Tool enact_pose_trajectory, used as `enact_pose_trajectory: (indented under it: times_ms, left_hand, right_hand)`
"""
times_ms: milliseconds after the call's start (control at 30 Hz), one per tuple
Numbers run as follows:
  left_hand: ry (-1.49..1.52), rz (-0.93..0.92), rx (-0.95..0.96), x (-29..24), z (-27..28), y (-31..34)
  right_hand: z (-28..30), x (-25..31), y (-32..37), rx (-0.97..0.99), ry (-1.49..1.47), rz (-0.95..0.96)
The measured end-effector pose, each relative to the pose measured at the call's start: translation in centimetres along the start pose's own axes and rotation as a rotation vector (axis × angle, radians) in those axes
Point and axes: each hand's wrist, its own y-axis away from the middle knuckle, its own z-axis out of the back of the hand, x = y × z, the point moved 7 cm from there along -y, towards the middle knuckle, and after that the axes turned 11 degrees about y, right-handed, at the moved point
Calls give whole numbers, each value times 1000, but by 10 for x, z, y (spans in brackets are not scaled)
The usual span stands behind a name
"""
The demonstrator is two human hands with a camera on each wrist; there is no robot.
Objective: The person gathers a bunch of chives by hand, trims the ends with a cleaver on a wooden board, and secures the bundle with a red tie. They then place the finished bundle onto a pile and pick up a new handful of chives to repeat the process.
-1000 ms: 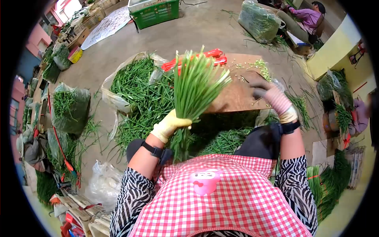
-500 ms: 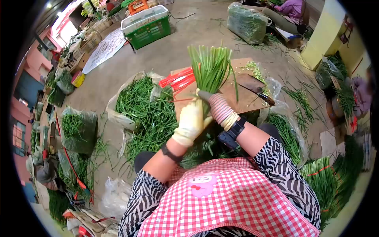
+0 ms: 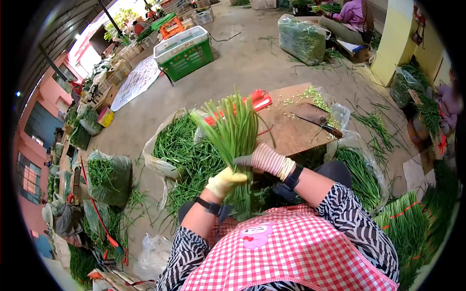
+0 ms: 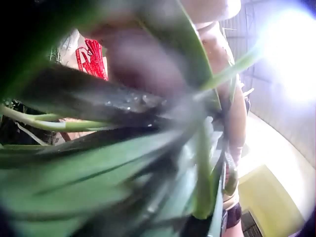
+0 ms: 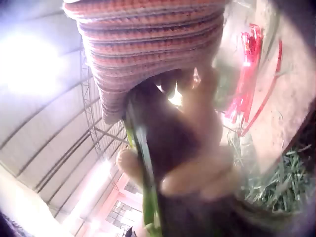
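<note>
— Starting far left?
— Bagged greens [image 3: 109,177] on the floor, with more piled behind along the wall. Further back, a green crate [image 3: 187,51].
— Next over?
— Loose chives [image 3: 182,145], heaped in an open bag just left of the knees.
— Left grip?
— Left grip [image 3: 223,182], in a yellow glove, clamped round the lower stalks of the bundle [image 3: 233,128].
— And the bundle itself?
— Held upright over the lap, fanning out at the top and leaning a little left. Sits in front of the loose chives and the near end of the board [image 3: 291,131].
— Right grip?
— Right grip [image 3: 264,160], in a striped glove, just above the left one and wrapped across the same stalks. Seen from the right wrist too: curled round green stems.
— Behind the bundle?
— Red ties [image 3: 252,102] at the left end of the board.
— Further right?
— A cleaver [image 3: 315,119] lying flat on the board, with cut scraps [image 3: 315,97] scattered near the far edge.
— Past the board?
— More chives [image 3: 359,169] in an open bag by the right knee, then tied bunches [image 3: 403,223] stacked at lower right. Far back, a full bag [image 3: 301,31] and a seated person [image 3: 349,14].
</note>
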Motion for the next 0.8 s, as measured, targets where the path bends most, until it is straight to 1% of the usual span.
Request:
enact_pose_trajectory:
  times_ms: [33, 67, 100, 133, 167, 200, 233, 300, 367, 400, 433, 467, 533, 567, 600, 667, 733, 767, 800]
  left_hand:
    - [28, -2, -122, 1, -8, 9]
    - [-96, 43, -179, -3, -7, 14]
    - [-11, 55, -160, 2, -5, 17]
    - [74, 64, -142, 6, -6, 19]
    - [71, 61, -151, 10, -5, 21]
    - [67, 59, -160, 10, -6, 23]
    - [62, 59, -170, 12, -6, 25]
    - [85, 77, -198, 28, 14, 29]
    - [63, 86, -245, 30, 26, 36]
    - [26, 66, -227, 31, 33, 36]
    - [11, 54, -238, 29, 36, 37]
    - [-2, 40, -253, 27, 38, 38]
    - [14, 17, -294, 33, 50, 37]
    - [16, 28, -294, 36, 54, 35]
    - [16, 43, -291, 38, 57, 34]
    - [35, 58, -277, 42, 59, 29]
    - [64, 41, -272, 36, 46, 27]
    - [70, 64, -254, 39, 47, 25]
    - [75, 66, -235, 41, 47, 24]
  right_hand:
    - [-5, -13, -13, 92, 98, 38]
    - [-4, -26, -18, 30, -180, 147]
    - [6, -5, -10, 14, -581, 150]
    - [17, -1, -12, -73, -745, 148]
    - [28, 4, -13, -162, -903, 160]
    - [45, -9, -22, -319, -823, 172]
    - [56, 5, -18, -285, -776, 102]
    - [75, -7, -37, -265, -549, 283]
    - [102, -20, -47, -170, -849, 353]
    - [114, -30, -48, -79, -1263, 318]
    - [136, -2, -33, -90, -1079, 549]
    - [147, 7, -18, -341, -967, 206]
    - [151, 20, -6, -293, -234, -30]
    - [135, 38, 3, -238, 143, 10]
    - [116, 56, 4, -214, 447, 294]
    - [77, 68, 3, -136, 954, 326]
    - [62, 67, -8, -63, 1161, 289]
    - [58, 64, -13, -23, 1261, 275]
    - [56, 68, -15, -29, 1295, 362]
